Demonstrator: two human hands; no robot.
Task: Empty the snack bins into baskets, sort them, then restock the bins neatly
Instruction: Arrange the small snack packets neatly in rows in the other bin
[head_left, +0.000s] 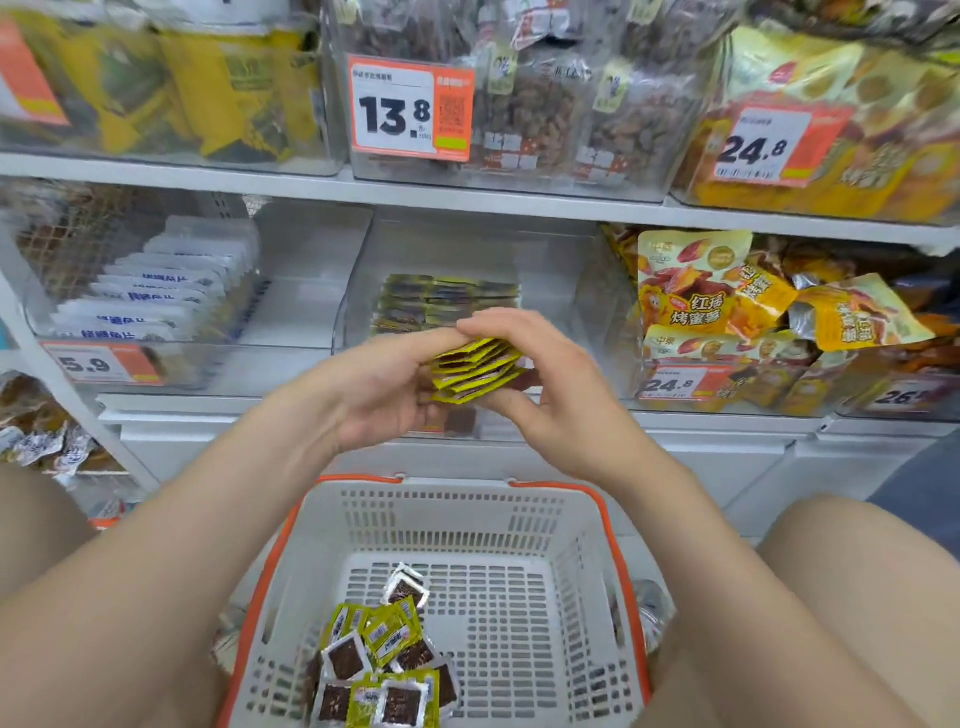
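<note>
Yellow packet stack (475, 369): just before the clear bin (467, 249), long axis running left-right across its mouth.
Left hand (384, 384): gripping stack's left end.
Right hand (540, 384): gripping right end, equally near the bin.

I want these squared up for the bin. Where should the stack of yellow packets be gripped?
Probably pinch the stack of yellow packets across its flat faces, fingers on top, thumb beneath, from the right, as the right hand does; the packets lie fanned, so pressing the faces holds them together.
</note>
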